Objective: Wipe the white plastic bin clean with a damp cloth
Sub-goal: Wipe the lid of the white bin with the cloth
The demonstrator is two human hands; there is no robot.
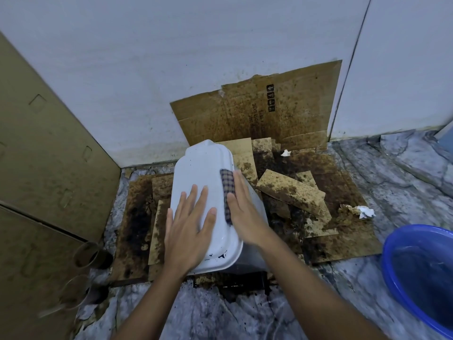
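The stained cardboard (343, 236) covers the floor in the corner. On it stands the white plastic bin (198, 173), its flat face up, so the inside is hidden. At the right a blue basin (389, 241) seems to hold water. The left hand (188, 229) lies flat on the bin with fingers spread. The right hand (245, 209), fingers straight, presses a checked cloth (226, 182) on the bin's right edge.

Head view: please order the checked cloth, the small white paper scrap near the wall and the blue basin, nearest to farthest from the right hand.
1. checked cloth, pressed under the right hand on the white bin.
2. white paper scrap, beyond it, by the wall.
3. blue basin, far right, on the floor.
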